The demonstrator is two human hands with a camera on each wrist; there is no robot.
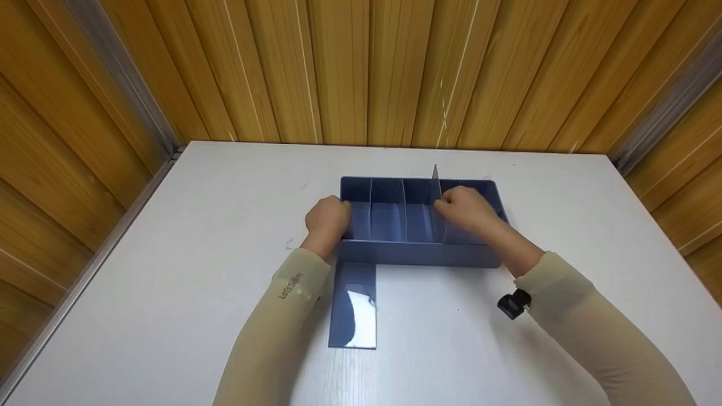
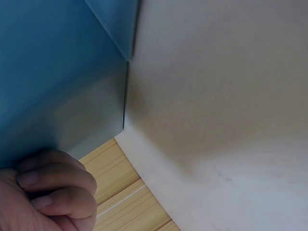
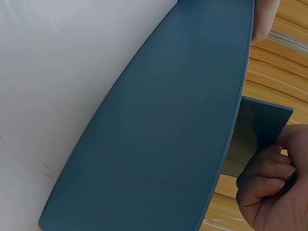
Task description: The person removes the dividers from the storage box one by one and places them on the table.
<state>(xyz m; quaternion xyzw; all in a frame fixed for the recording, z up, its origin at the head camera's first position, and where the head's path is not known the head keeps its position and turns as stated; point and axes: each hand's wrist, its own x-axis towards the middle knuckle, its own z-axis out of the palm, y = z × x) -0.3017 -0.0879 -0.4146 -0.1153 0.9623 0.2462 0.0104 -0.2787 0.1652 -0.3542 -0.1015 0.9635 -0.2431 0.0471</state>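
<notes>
A blue divided box (image 1: 420,255) stands on the white table, with upright dividers inside; one thin divider (image 1: 389,210) is between compartments on its left half. My right hand (image 1: 467,210) pinches another divider panel (image 1: 435,179), whose top sticks up above the box's rim. In the right wrist view that panel (image 3: 262,118) rises past the box wall, with curled fingers on it. My left hand (image 1: 328,219) grips the box's left wall. Curled fingers (image 2: 62,180) show against this wall in the left wrist view; the thumb is hidden.
A flat, shiny blue panel (image 1: 351,304) lies on the table in front of the box's left end. Wood-patterned walls (image 1: 338,67) enclose the white table (image 1: 186,248) at the back and sides. A small black device (image 1: 514,304) is on the right sleeve.
</notes>
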